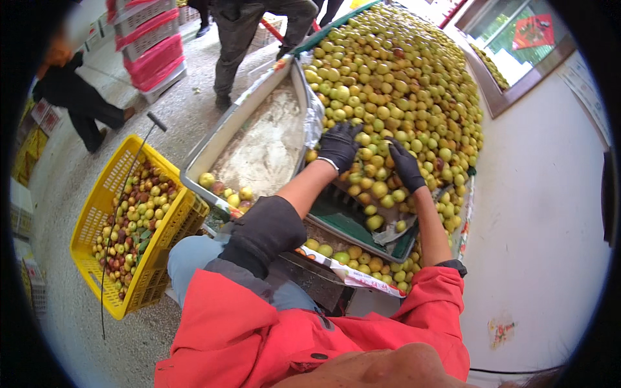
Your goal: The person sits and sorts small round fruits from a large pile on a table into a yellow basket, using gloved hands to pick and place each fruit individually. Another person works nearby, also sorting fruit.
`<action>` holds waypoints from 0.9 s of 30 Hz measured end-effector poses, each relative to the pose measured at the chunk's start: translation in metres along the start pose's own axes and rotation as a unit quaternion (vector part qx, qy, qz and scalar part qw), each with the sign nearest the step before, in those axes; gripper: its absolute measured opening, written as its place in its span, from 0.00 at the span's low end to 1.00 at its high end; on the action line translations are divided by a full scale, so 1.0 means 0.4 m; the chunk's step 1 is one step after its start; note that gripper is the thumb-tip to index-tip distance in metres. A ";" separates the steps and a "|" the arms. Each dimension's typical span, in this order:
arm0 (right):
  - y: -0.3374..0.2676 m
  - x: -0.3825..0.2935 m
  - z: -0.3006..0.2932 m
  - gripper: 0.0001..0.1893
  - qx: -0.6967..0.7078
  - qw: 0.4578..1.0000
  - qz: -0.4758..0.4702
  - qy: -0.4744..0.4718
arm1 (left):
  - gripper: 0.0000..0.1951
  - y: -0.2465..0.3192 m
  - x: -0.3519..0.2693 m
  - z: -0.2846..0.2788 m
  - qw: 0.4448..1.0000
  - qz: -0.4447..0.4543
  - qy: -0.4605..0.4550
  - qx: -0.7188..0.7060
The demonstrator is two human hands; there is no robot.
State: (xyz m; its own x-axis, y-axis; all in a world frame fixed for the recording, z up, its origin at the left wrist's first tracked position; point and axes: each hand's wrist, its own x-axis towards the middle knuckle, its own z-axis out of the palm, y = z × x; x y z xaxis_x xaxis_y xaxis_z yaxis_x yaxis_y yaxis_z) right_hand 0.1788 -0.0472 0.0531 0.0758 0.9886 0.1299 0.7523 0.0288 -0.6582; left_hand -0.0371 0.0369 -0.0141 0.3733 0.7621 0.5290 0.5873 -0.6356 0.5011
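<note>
A large heap of green and yellowish jujube-like fruits (388, 77) fills the table before me. My left hand (339, 145), in a black glove, rests on the near left side of the heap, fingers spread over the fruits. Opposite it, my right hand (406, 164), gloved too, touches the fruits with its fingertips; a fruit may be at the fingers, but I cannot tell. Between and below my hands, several fruits lie over the edge of a dark green-lined crate (335, 216). Whether either palm holds anything is hidden.
A shallow tray (199, 160) with several fruits stands left of the heap. On the floor, a yellow plastic basket (165, 169) holds mixed red and green fruits, a thin metal rod (116, 213) across it. Stacked crates (150, 53) and people (235, 39) are beyond. A white wall (529, 194) bounds the right.
</note>
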 end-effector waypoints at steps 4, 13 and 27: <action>-0.049 -0.091 0.006 0.23 -0.187 0.981 -0.040 -0.017 | 0.26 0.017 -0.002 -0.014 1.000 0.013 0.008 0.027; 0.229 -0.111 -0.269 0.23 -0.051 0.984 -0.059 0.160 | 0.24 0.061 0.003 -0.042 0.995 0.079 0.053 -0.021; 0.211 -0.040 -0.117 0.32 -0.141 0.989 0.048 0.023 | 0.24 0.053 0.005 -0.013 0.994 0.074 -0.033 0.072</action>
State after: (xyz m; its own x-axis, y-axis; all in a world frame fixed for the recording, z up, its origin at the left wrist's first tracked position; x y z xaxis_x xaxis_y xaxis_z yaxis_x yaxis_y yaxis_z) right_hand 0.2718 -0.0674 0.0300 0.1805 0.9769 0.1144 0.8922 -0.1137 -0.4371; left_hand -0.0277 0.0243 0.0014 0.5068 0.6712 0.5410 0.6180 -0.7204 0.3147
